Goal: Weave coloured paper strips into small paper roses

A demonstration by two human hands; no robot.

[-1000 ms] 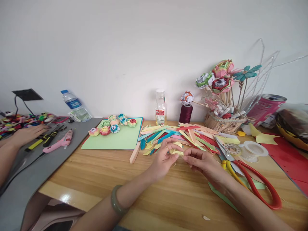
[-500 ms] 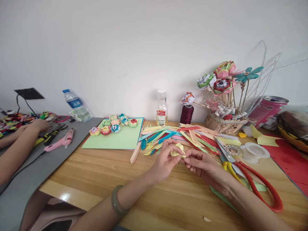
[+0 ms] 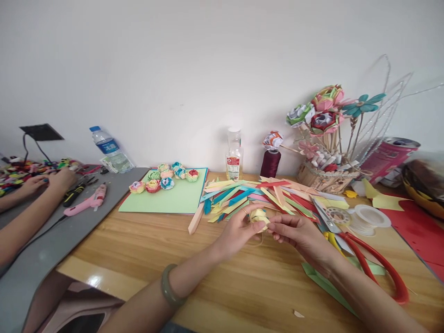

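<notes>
While left grip (image 3: 238,232) clasps yellow paper (image 3: 258,215), right grip (image 3: 295,232) pinches it.

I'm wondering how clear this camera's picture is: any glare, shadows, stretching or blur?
Head view: white glare on the table near its left front edge; soft shadow on the wall beside the white-capped bottle; the pink can toward the right looks stretched, perhaps by a wide lens; the yellow paper in the fingers looks slightly soft.

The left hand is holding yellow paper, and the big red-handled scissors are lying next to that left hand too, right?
Not quite: the head view shows the red-handled scissors lying beside the right hand, not the left hand. The left hand does hold the yellow paper.
</notes>
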